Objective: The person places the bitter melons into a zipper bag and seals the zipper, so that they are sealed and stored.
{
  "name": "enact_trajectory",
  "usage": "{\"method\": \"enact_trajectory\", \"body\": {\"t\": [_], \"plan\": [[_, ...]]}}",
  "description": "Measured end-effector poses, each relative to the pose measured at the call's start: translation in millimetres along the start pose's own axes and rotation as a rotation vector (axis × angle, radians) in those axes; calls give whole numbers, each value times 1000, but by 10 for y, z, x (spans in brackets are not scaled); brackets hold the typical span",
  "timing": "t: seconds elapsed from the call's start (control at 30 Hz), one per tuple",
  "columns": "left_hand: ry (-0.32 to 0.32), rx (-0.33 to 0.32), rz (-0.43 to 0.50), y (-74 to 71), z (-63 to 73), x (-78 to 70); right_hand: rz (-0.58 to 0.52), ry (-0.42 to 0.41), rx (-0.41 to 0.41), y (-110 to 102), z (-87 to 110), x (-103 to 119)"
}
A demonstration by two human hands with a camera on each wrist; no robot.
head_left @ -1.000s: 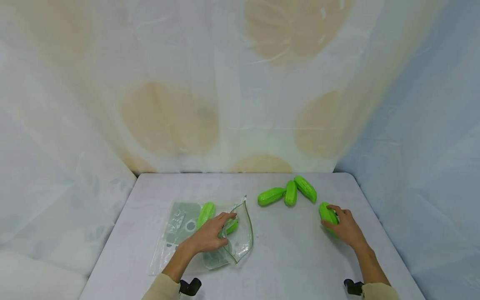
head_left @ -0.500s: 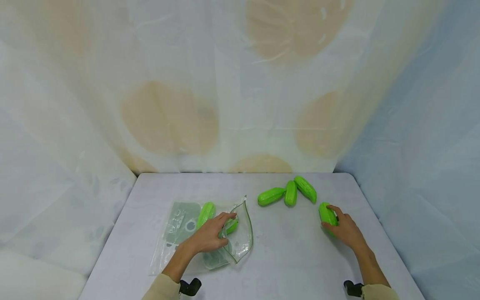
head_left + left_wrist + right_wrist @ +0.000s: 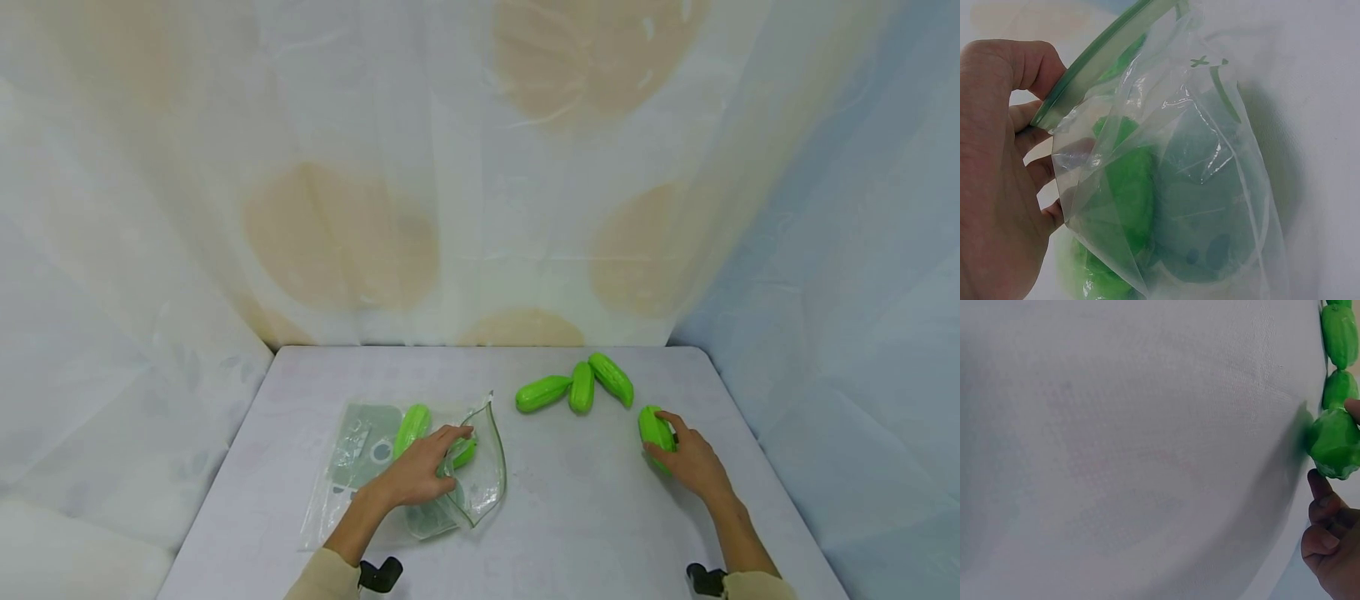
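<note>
My left hand (image 3: 423, 471) grips the rim of a clear zip bag (image 3: 491, 492) with a green zip strip; its mouth gapes to the right. Through the film show two green, ribbed, cucumber-like vegetables, one farther back (image 3: 412, 423) and one near the mouth (image 3: 464, 454). In the left wrist view, the thumb (image 3: 1038, 65) lies at the zip strip, with the other fingers behind the film. On the right, my right hand (image 3: 696, 460) holds another such green vegetable (image 3: 654, 427) at the table, between thumb and fingers. The hand hides its near end.
Three more green vegetables lie close together at the back of the white table: left one (image 3: 542, 392), middle one (image 3: 582, 387), right one (image 3: 612, 378). Pale sheets hang behind and at both sides. A black device (image 3: 381, 574) sits at each wrist.
</note>
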State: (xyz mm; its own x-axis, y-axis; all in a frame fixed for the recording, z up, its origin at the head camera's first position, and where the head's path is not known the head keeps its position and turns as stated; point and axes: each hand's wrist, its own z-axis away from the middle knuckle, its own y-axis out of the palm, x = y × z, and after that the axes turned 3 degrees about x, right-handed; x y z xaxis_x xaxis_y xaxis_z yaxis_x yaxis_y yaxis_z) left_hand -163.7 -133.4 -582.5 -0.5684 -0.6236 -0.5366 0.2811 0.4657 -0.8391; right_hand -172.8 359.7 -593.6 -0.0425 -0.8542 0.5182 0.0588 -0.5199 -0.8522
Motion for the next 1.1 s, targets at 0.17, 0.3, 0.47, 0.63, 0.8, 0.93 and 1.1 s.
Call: {"method": "enact_trajectory", "body": {"t": [0.17,0.3,0.47,0.63,0.8,0.93,1.1], "plan": [[-1,-2,-3,-6,1,-2,-9,-7,-13,1,10,14],[-5,3,-4,-5,1,-3,-13,-27,-28,8,0,16],[-8,6,3,-9,4,-14,-21,-47,-47,20,-18,17],[-16,9,-3,-13,6,-18,-30,-50,-57,19,-37,26],[-28,21,-5,-17,2,-16,-37,-61,-63,13,-43,41],[-32,28,-2,-13,0,-14,-46,-71,-72,10,-40,60],[-43,34,-2,-16,-3,-23,-56,-76,-78,4,-48,99]]}}
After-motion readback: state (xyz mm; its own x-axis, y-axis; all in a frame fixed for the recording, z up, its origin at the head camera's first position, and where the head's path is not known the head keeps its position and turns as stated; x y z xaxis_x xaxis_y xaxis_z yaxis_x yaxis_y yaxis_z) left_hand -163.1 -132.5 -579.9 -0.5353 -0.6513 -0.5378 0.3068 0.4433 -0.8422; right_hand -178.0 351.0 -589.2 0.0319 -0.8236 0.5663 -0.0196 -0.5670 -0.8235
